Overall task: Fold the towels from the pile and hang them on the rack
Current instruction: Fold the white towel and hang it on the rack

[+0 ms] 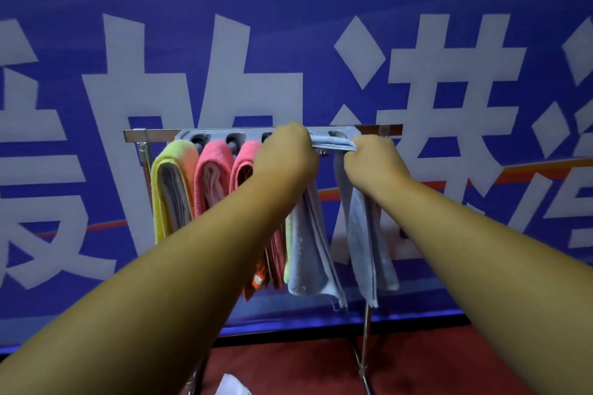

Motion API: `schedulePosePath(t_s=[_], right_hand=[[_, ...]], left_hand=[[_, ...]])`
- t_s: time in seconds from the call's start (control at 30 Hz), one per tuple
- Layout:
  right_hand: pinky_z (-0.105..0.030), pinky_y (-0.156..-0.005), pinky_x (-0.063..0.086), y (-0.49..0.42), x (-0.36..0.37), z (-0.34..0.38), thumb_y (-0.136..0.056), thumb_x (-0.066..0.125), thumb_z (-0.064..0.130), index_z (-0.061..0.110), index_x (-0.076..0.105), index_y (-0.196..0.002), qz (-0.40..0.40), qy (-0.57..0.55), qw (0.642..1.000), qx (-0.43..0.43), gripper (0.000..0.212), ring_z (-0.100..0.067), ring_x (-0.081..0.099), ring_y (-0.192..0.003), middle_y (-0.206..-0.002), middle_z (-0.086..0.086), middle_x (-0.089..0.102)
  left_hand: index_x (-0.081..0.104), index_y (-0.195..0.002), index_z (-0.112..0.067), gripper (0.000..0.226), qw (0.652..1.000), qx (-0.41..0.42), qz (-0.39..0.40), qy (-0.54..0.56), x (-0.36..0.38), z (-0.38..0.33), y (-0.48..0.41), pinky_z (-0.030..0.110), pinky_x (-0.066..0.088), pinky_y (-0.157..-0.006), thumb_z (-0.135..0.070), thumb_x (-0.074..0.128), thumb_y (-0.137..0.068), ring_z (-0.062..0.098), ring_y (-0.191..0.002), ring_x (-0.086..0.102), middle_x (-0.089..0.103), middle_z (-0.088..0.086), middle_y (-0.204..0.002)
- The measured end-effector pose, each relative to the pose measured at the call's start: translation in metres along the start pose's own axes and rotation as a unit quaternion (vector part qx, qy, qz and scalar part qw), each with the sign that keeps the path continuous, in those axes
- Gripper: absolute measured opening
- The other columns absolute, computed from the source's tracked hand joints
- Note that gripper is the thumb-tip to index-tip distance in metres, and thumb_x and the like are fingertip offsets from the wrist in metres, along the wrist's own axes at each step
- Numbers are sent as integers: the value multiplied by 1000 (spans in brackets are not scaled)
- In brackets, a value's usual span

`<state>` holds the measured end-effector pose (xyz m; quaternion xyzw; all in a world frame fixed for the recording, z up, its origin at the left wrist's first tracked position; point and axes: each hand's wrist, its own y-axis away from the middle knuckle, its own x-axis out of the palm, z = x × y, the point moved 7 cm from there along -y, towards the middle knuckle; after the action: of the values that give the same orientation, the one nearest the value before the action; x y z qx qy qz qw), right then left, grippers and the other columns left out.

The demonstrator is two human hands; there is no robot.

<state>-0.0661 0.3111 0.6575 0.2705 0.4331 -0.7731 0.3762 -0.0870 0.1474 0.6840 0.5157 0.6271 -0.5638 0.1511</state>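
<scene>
A metal towel rack (138, 135) stands against the blue wall. A yellow towel (170, 189) and two pink towels (213, 176) hang folded over its rods on the left. A light blue towel (359, 234) drapes over a rod on the right, both ends hanging down. My left hand (285, 154) grips its top fold at the left. My right hand (372, 157) grips the same fold at the right. A green towel edge (288, 247) shows behind my left forearm.
The blue banner wall (288, 26) with large white characters fills the background. The rack's chrome leg (365, 349) runs down to a red floor (417, 362). A white object (232, 386) pokes in at the bottom edge.
</scene>
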Motion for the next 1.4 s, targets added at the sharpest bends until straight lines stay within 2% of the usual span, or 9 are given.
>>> schedulePosePath(t_s=[0.2, 0.33, 0.5, 0.57, 0.77, 0.9, 1.1, 1.27, 1.4], right_hand=[[-32, -57, 43, -26, 16, 25, -105, 51, 15, 15, 65, -111, -15, 51, 996, -69, 15, -19, 58, -71, -88, -6, 62], [-40, -87, 56, -46, 32, 36, -108, 51, 18, 12, 70, -114, 23, 114, 991, -59, 20, -26, 67, -92, -99, -8, 68], [-40, -78, 48, -63, 49, 34, -106, 53, 17, 7, 66, -103, 59, 102, 992, -43, 17, -27, 60, -88, -93, -10, 62], [-36, -78, 46, -68, 58, 34, -106, 59, 17, 9, 72, -111, 96, 143, 985, 2, 16, -22, 62, -82, -88, -8, 64], [-44, -86, 58, -73, 57, 43, -107, 45, 27, 16, 71, -100, -31, 207, 975, -81, 29, -29, 69, -74, -76, -7, 69], [-38, -74, 51, -74, 65, 44, -107, 50, 21, 9, 70, -110, 49, 174, 981, -67, 24, -26, 62, -82, -81, -10, 58], [-29, -51, 36, -56, 71, 31, -106, 49, 21, 15, 68, -114, 47, 140, 982, -121, 22, -17, 56, -68, -83, -3, 56], [-32, -57, 46, -63, 66, 35, -104, 48, 19, 14, 68, -117, 11, 128, 986, -109, 25, -23, 58, -76, -96, -8, 60], [-41, -74, 59, -64, 58, 43, -107, 50, 22, 15, 70, -109, -15, 129, 986, -101, 21, -26, 65, -81, -88, -8, 66]], left_hand=[[60, -91, -13, 8, 994, -44, 46, -90, -22, 19, -39, 42, 48, -73, -9, 67, -91, 38, -82, 57, 48, 7, -76], [61, -97, -12, 12, 990, -69, 81, -97, -15, 31, -59, 45, 51, -79, -11, 71, -92, 39, -90, 59, 53, 10, -85], [69, -118, -11, 26, 986, -101, 113, -76, 0, 39, -71, 48, 55, -101, -21, 73, -95, 40, -109, 65, 66, 17, -115], [71, -117, -12, 25, 988, -92, 97, -75, 3, 39, -76, 46, 57, -93, -18, 76, -93, 39, -101, 65, 64, 13, -104], [59, -113, -11, 19, 987, -16, -58, -150, -5, 33, -76, 44, 43, -68, -12, 68, -96, 36, -80, 57, 54, 8, -89], [59, -117, -13, 27, 986, -20, -20, -166, 13, 46, -69, 46, 48, -73, -17, 68, -92, 41, -99, 67, 67, 12, -110], [48, -106, -19, 31, 983, 38, 33, -176, 24, 53, -61, 43, 46, -78, -26, 70, -84, 36, -111, 60, 64, 10, -117], [56, -122, -15, 37, 973, 32, 54, -222, 28, 54, -61, 43, 42, -83, -20, 70, -88, 34, -117, 56, 64, 11, -121], [53, -106, -15, 20, 983, 16, -31, -181, 14, 57, -66, 43, 41, -72, -15, 66, -91, 36, -95, 60, 62, 10, -108]])
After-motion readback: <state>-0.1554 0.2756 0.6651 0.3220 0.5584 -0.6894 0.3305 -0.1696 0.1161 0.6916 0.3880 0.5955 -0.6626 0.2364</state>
